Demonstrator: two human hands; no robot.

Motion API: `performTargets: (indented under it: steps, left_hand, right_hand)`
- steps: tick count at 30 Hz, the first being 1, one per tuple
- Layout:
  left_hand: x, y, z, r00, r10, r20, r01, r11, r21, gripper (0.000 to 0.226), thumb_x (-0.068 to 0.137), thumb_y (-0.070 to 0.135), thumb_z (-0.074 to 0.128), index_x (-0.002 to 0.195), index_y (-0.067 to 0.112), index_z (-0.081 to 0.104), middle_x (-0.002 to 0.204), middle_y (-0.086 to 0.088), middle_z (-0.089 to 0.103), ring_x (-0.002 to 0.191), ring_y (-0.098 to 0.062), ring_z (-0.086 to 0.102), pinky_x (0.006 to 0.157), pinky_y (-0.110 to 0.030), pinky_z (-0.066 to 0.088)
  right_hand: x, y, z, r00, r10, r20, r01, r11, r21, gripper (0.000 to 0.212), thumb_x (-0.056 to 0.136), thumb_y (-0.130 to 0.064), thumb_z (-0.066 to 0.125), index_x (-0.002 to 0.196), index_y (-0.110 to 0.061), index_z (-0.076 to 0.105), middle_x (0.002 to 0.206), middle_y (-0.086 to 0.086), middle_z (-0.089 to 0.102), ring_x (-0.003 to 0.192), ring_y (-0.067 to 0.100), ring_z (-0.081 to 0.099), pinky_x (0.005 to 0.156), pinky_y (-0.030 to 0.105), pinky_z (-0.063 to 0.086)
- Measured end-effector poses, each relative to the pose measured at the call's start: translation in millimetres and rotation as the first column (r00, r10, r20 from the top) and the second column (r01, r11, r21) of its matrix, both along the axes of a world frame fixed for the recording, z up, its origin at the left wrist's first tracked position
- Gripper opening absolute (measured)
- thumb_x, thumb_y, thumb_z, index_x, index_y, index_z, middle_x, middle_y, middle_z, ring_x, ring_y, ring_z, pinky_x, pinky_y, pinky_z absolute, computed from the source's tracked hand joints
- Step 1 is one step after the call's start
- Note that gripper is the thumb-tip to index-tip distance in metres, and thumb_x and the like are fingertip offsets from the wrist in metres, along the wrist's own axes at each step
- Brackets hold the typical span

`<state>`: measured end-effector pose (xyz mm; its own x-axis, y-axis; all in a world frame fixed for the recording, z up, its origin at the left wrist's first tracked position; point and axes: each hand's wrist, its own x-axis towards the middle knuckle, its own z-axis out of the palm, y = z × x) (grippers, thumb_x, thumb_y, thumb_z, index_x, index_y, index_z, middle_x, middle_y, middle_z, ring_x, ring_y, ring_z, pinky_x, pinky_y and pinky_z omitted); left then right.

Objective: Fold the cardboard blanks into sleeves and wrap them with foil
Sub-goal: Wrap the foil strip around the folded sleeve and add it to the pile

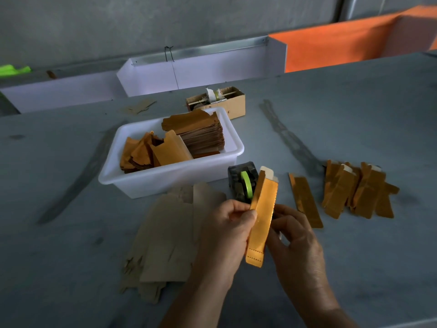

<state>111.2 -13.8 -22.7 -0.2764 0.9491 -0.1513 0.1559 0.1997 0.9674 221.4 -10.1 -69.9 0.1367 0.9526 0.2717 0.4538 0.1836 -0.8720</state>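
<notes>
I hold a gold foil-wrapped sleeve [260,216] upright above the grey table [354,114], one hand on each side of it. My left hand [227,230] pinches its left edge, thumb and curled fingers closed on the foil about halfway up. My right hand [295,235] curls around the sleeve's right edge from behind, fingertips against it. The sleeve tilts slightly, with a pale cardboard flap showing at its top end and rows of perforations near its bottom end. Just behind it stands a dark tape dispenser [242,183] carrying a green tape roll [247,184]. Under my left forearm lies a loose stack of flat brown cardboard blanks [165,233], fanned out on the table. To my right, one finished gold sleeve [306,200] lies flat by itself, and farther right a pile of finished gold sleeves [357,192] lies overlapping. Beyond the blanks sits a white plastic tub [170,178] holding gold foil sheets [165,147], some stacked neatly at the back right and others leaning loosely at the front left. Behind the tub is a small open cardboard box [227,102] with more tape and scraps inside. White partition boards [189,72] and an orange board [343,46] stand along the table's far edge.
</notes>
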Motion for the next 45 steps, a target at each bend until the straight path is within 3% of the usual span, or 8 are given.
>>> performTargets:
  steps: [3,6,13,17,22,31,38,45]
  left_hand:
    - [1,3,2,0.991,-0.02,-0.131,0.019,1.0,-0.006,0.005,0.088,0.026,0.063,0.084,0.024,0.065,0.077,0.006,0.065,0.076,-0.015,0.065,0.07,-0.035,0.056]
    - [3,2,2,0.978,-0.045,-0.205,0.042,0.999,-0.019,0.007,0.088,0.027,0.063,0.081,0.028,0.063,0.074,0.01,0.063,0.07,-0.007,0.061,0.061,-0.024,0.048]
    - [-5,-6,9,0.997,-0.063,0.047,0.066,0.995,-0.079,0.01,0.086,0.019,0.066,0.076,0.023,0.068,0.073,0.003,0.07,0.068,-0.011,0.066,0.059,-0.023,0.05]
    - [-5,-17,13,0.99,-0.093,0.111,0.102,0.992,-0.08,0.008,0.087,0.018,0.066,0.08,0.017,0.07,0.059,0.005,0.065,0.047,-0.001,0.057,0.044,-0.014,0.04]
    - [-6,-21,16,0.988,-0.067,0.141,0.08,0.993,-0.088,0.01,0.087,0.012,0.065,0.081,0.013,0.072,0.056,0.001,0.064,0.042,-0.006,0.053,0.042,-0.016,0.041]
    - [-6,-24,21,0.991,-0.085,0.104,0.095,0.99,-0.102,0.008,0.085,0.017,0.069,0.078,0.019,0.073,0.068,0.006,0.071,0.071,-0.012,0.07,0.076,-0.038,0.06]
    - [-7,-29,24,0.984,-0.174,0.041,0.175,0.984,-0.032,0.01,0.089,0.018,0.064,0.084,0.02,0.073,0.065,0.009,0.07,0.061,-0.004,0.068,0.055,-0.014,0.049]
    - [-8,-30,27,0.964,-0.184,0.191,0.199,0.978,-0.065,0.012,0.09,0.01,0.061,0.089,0.014,0.073,0.08,-0.001,0.075,0.074,-0.012,0.073,0.062,-0.018,0.055]
  right_hand:
    - [-1,1,3,0.998,-0.001,0.06,0.0,1.0,0.01,0.014,0.076,-0.008,0.073,0.067,-0.014,0.065,0.096,-0.016,0.059,0.089,0.004,0.06,0.066,0.004,0.043]
    - [5,1,6,1.0,0.006,0.006,-0.006,1.0,-0.024,0.021,0.078,-0.002,0.068,0.065,-0.017,0.06,0.094,-0.015,0.059,0.087,0.002,0.06,0.066,0.003,0.044]
    - [34,-6,34,0.951,0.1,-0.292,-0.138,0.984,-0.115,0.018,0.084,-0.007,0.061,0.075,-0.023,0.062,0.08,-0.003,0.064,0.075,0.008,0.06,0.066,0.022,0.05]
    - [32,-10,54,0.869,0.289,-0.402,-0.377,0.913,-0.159,0.019,0.082,-0.001,0.06,0.075,-0.016,0.069,0.073,-0.006,0.068,0.065,0.003,0.061,0.055,0.013,0.048]
    - [28,-9,57,0.868,0.362,-0.34,-0.44,0.878,-0.188,0.024,0.083,0.002,0.059,0.078,-0.019,0.071,0.073,-0.006,0.068,0.064,0.001,0.06,0.054,0.011,0.046]
    - [27,-8,60,0.929,0.359,-0.09,-0.37,0.912,-0.177,0.044,0.077,-0.016,0.067,0.105,-0.042,0.046,0.081,-0.013,0.069,0.071,0.003,0.065,0.059,0.012,0.049]
    - [24,-10,56,0.948,0.293,-0.122,-0.31,0.937,-0.162,0.029,0.074,-0.017,0.07,0.091,-0.025,0.049,0.075,-0.018,0.069,0.066,-0.001,0.065,0.052,0.008,0.046]
    - [19,-11,54,0.963,0.264,-0.05,-0.268,0.951,-0.153,0.03,0.075,-0.019,0.072,0.087,-0.031,0.047,0.078,-0.024,0.067,0.068,-0.003,0.064,0.053,0.011,0.048]
